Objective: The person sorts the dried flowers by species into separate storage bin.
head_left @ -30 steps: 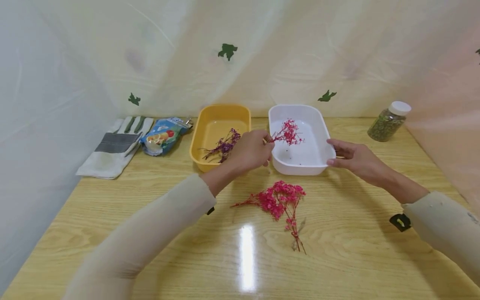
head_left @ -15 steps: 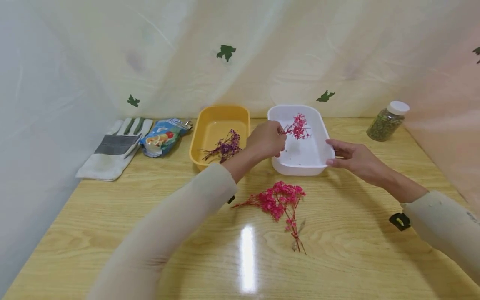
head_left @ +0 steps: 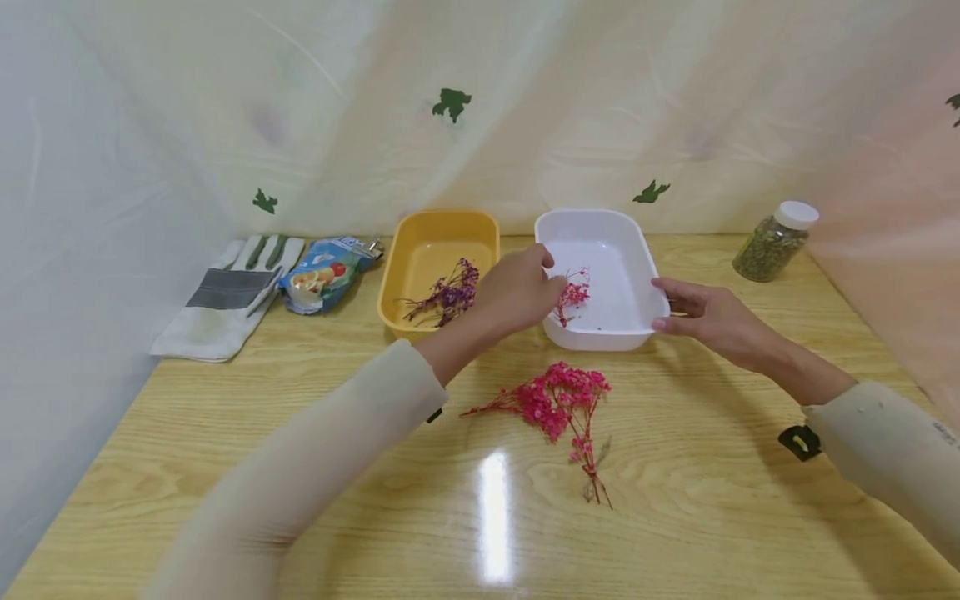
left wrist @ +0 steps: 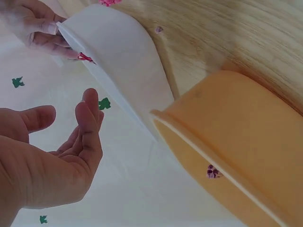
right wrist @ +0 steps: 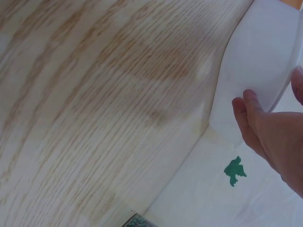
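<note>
A small sprig of pink dried flowers (head_left: 574, 295) lies in the left part of the white plastic tub (head_left: 600, 340). My left hand (head_left: 517, 292) is over that tub's left rim; the left wrist view shows its thumb apart from the bent fingers (left wrist: 85, 120), with nothing between them. At the tub's right edge, my right hand (head_left: 712, 321) grips the wall, thumb and fingers on it. Outside the wall, fingertips (right wrist: 251, 99) press in the right wrist view. On the table in front lies a larger bunch of pink dried flowers (head_left: 558, 400), stems splayed left and toward me.
Left of the white tub stands a yellow tub (head_left: 438, 218) holding purple dried flowers (head_left: 452, 292). Further left are a blue pouch (head_left: 326, 275) and white-grey gloves (head_left: 225, 300). A white-capped jar (head_left: 772, 246) stands at the back right, before a curtain (head_left: 555, 108).
My left hand carried the pink sprig over the white tub, let go of it there, then drew back slightly left. The right hand kept its hold on the tub.
</note>
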`<state>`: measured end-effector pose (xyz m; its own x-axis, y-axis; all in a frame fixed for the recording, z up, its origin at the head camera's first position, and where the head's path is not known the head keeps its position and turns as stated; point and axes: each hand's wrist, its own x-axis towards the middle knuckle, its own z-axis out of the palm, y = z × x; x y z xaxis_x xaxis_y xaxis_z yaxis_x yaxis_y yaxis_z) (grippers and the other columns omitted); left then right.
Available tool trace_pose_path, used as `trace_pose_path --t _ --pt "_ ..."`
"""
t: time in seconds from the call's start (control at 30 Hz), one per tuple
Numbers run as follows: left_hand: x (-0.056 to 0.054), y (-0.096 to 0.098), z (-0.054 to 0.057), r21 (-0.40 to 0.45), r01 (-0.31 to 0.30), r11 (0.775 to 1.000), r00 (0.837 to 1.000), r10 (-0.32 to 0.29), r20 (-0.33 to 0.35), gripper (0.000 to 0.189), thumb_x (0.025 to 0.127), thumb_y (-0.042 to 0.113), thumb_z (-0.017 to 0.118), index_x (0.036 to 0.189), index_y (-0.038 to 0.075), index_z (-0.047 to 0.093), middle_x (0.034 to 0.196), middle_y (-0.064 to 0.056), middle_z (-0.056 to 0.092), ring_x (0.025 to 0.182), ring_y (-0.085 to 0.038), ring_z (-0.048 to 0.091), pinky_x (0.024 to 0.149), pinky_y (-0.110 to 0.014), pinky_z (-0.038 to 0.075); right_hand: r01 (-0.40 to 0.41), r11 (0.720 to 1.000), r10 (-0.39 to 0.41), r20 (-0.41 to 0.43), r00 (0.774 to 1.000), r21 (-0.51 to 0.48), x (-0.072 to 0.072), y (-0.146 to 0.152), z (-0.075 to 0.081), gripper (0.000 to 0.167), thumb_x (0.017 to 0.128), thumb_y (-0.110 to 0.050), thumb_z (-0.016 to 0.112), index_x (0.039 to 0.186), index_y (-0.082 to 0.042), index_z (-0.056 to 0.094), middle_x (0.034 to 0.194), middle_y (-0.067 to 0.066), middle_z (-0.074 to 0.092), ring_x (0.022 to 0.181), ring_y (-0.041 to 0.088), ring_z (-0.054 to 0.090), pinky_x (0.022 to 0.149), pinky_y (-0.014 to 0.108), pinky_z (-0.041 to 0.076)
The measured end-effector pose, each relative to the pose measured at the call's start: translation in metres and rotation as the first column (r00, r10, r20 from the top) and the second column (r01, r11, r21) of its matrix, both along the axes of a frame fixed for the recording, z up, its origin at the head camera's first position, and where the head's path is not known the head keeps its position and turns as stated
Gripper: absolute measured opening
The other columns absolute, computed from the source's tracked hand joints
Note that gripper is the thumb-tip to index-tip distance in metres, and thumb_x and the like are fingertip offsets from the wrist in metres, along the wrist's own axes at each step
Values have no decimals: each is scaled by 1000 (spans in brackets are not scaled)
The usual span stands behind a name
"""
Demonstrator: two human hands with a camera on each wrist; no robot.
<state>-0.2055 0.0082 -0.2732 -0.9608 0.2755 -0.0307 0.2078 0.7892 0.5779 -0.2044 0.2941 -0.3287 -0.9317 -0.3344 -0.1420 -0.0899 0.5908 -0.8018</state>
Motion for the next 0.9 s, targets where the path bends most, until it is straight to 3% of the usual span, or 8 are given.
trace_pose_path --t 0.2,0.4,0.7,0.9 --pt "25 -26 -6 45 92 995 996 -92 -14 39 97 37 57 122 8 57 99 -2 66 74 -14 61 59 -26 51 0 1000 0 1 1000 10 -2 0 1 75 94 -26 64 152 -3 22 147 27 35 131 41 40 80 5 44" --pt "49 -47 -18 23 109 994 994 -110 14 47 94 42 61 128 10 56 112 -7 66 92 -19 64 75 -32 54 4 1000 -4 9 1000 3 -2 1 1 75 94 -26 64 152 -4 22 148 27 35 132 40 40 79 5 44" --pt "74 -71 -38 35 164 986 986 -165 16 51 86 29 74 128 7 57 114 -13 65 99 -25 63 83 -38 52 0 1000 0 8 1000 2 -3 2 -1 75 94 -26 64 152 -3 22 147 27 36 131 40 40 80 5 43" --pt "87 -80 -52 -34 180 983 983 -179 31 56 81 24 79 130 7 56 115 -13 61 102 -24 59 83 -38 51 4 1000 -4 6 1000 15 -3 2 -1 75 93 -26 65 152 -5 23 147 27 36 131 40 41 79 4 42"
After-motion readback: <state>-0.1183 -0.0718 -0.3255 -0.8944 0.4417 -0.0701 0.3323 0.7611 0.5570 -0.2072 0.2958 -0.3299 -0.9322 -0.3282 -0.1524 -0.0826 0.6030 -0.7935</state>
